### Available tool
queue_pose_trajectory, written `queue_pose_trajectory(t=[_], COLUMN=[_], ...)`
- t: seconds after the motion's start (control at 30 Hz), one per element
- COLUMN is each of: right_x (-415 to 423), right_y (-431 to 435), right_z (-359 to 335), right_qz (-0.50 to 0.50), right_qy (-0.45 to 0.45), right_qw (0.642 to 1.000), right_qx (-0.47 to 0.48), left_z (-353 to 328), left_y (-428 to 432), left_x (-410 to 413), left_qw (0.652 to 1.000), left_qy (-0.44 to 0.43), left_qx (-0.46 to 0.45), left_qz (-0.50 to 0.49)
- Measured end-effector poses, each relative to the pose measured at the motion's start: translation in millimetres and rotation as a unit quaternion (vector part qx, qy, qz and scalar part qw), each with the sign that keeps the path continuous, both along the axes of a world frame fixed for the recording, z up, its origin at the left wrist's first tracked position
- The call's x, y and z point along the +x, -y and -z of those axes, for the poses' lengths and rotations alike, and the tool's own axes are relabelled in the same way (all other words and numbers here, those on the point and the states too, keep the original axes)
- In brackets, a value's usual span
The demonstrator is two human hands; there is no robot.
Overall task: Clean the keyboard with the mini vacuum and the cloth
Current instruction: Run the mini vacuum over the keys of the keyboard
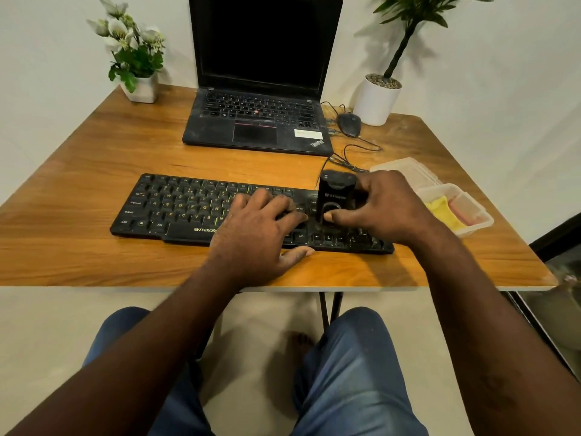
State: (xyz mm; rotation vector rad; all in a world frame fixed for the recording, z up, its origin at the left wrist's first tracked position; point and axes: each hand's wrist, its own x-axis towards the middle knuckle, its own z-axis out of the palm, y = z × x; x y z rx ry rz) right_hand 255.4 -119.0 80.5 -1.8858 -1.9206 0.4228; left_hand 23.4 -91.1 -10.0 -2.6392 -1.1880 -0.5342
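The surface (94,171) is warm wood grain with a smooth, faintly satin finish. The keyboard (176,209) is matt black plastic, dusty between its keys. The mini vacuum (334,196) is glossier black plastic. The laptop (217,133) deck is matt black, filmed with dust. The tub (471,228) is cloudy translucent plastic holding a soft yellow cloth (443,212). The white pot (374,102) looks smooth.

Left hand (257,229), right hand (385,209) bare; forearms (176,335) bare; blue denim trousers (355,376), faded over thighs; bare foot (300,341).
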Motion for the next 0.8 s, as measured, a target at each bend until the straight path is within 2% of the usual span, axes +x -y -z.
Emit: queue_pose_trajectory(t=[0.1, 0.3, 0.4, 0.47, 0.57, 0.63, 0.73, 0.8], right_x=[8, 16, 17, 16, 19, 19, 11, 9], right_y=[-2, 12, 6, 5, 10, 7, -2, -3], right_z=[3, 4, 9, 12, 5, 1, 2, 2], right_qz=[0.066, 0.037, 0.098, 0.113, 0.060, 0.056, 0.100, 0.081], right_qy=[0.050, -0.025, 0.013, 0.001, -0.063, -0.036, 0.037, 0.029], right_qw=[0.996, 0.999, 0.995, 0.992, 0.996, 0.996, 0.994, 0.996], right_qx=[0.034, -0.024, 0.029, 0.048, -0.034, -0.054, 0.024, 0.025], left_z=[0, -1, -2, -2, -2, -3, -4, -3], left_y=[0, -1, -1, -1, 0, 0, 1, 1], left_x=[-1, -1, 0, -1, 0, 0, 0, -1], left_qw=[1.000, 1.000, 1.000, 1.000, 1.000, 1.000, 1.000, 1.000], left_qy=[-0.002, -0.006, -0.013, -0.014, -0.011, -0.012, -0.011, -0.011], left_qx=[0.007, 0.004, -0.007, -0.008, -0.010, -0.017, -0.015, -0.011], left_qz=[0.011, 0.010, 0.007, 0.006, 0.004, 0.003, 0.003, 0.002])
